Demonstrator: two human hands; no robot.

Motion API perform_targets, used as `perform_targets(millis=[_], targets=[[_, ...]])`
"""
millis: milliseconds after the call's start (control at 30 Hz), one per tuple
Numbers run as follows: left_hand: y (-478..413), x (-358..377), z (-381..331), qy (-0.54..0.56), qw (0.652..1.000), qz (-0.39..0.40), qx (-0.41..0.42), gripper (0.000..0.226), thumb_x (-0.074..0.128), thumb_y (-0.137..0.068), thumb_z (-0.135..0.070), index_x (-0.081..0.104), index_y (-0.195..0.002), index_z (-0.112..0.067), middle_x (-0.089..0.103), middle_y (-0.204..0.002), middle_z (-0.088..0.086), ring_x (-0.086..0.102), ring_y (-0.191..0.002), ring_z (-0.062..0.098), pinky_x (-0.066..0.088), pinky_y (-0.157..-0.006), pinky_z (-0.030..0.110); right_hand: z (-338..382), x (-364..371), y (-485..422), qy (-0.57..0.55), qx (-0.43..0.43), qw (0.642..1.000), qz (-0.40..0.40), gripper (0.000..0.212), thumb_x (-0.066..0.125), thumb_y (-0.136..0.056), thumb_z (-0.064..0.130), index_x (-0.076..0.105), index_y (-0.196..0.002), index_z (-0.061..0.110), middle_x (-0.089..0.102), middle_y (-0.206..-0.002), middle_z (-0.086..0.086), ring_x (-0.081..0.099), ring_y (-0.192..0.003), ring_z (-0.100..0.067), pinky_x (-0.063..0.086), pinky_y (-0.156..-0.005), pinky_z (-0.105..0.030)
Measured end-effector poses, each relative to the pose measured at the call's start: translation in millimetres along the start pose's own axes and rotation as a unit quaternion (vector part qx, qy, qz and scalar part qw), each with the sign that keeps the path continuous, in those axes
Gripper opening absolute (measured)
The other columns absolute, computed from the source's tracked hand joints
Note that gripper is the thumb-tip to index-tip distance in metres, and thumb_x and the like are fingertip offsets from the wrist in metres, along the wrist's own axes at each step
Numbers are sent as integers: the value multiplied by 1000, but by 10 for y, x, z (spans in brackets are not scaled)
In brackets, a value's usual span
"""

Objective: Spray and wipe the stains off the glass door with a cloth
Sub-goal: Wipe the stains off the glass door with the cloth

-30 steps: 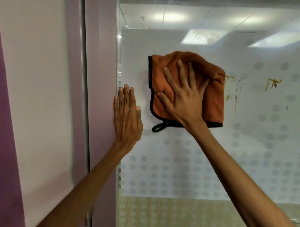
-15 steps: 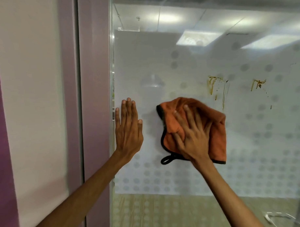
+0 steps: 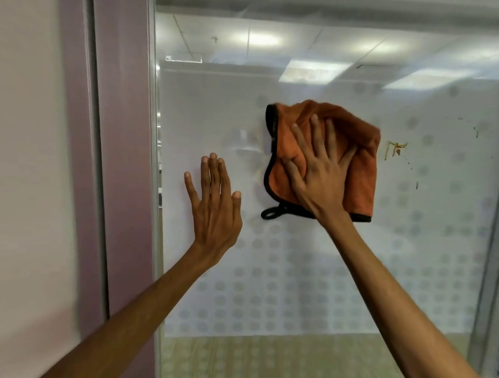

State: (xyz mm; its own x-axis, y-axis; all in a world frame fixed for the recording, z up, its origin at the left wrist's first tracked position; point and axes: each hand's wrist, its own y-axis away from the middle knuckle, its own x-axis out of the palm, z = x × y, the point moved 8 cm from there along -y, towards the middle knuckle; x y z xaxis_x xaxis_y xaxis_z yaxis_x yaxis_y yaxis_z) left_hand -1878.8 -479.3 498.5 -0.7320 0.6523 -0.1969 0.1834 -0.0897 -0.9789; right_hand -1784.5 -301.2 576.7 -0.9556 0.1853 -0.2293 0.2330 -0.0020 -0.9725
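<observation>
An orange cloth [image 3: 359, 170] with a black edge and a hanging loop is pressed flat against the glass door [image 3: 296, 261]. My right hand [image 3: 318, 174] lies spread on the cloth and holds it to the glass. My left hand [image 3: 215, 204] rests flat on the glass to the left, fingers up and apart, holding nothing. A yellow-brown stain [image 3: 394, 148] with drips shows just right of the cloth. Small dark specks [image 3: 476, 131] dot the glass further right. No spray bottle is in view.
A mauve door frame [image 3: 122, 156] and a pale wall [image 3: 30, 181] stand at the left. The glass carries a frosted dot pattern [image 3: 295, 298] across its lower part. A metal frame edge [image 3: 495, 254] runs down the far right.
My right hand has swept the cloth up and to the right, over the spot where the left stain showed. The view has shifted right. My left hand stays flat on the glass.
</observation>
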Motion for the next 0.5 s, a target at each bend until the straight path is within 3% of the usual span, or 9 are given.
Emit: perform_targets(millis=[267, 367, 500], targets=[[216, 151, -389, 11, 999, -7, 33, 58, 21, -104, -26, 9, -157, -4, 3, -166, 11, 0, -155, 26, -1, -124, 53, -209, 177, 1046, 10, -54, 998, 39, 63, 29, -97, 58, 23, -156, 38, 11, -167, 5, 5, -155, -20, -15, -117, -49], [304, 201, -493, 18, 999, -7, 37, 58, 24, -104, -24, 10, -157, -3, 5, -166, 13, 1, -155, 26, 0, -125, 52, -439, 240, 1483, 15, -69, 995, 70, 64, 30, -95, 58, 23, -156, 38, 11, -167, 6, 10, -154, -23, -9, -119, -46], [329, 235, -636, 23, 999, 4, 41, 59, 25, -104, -24, 10, -156, -3, 5, -166, 13, 0, -155, 26, 3, -125, 53, -836, 172, 1622, -2, -60, 996, 72, 63, 34, -93, 55, 27, -154, 40, 15, -166, 6, 16, -153, -22, 10, -116, -54]])
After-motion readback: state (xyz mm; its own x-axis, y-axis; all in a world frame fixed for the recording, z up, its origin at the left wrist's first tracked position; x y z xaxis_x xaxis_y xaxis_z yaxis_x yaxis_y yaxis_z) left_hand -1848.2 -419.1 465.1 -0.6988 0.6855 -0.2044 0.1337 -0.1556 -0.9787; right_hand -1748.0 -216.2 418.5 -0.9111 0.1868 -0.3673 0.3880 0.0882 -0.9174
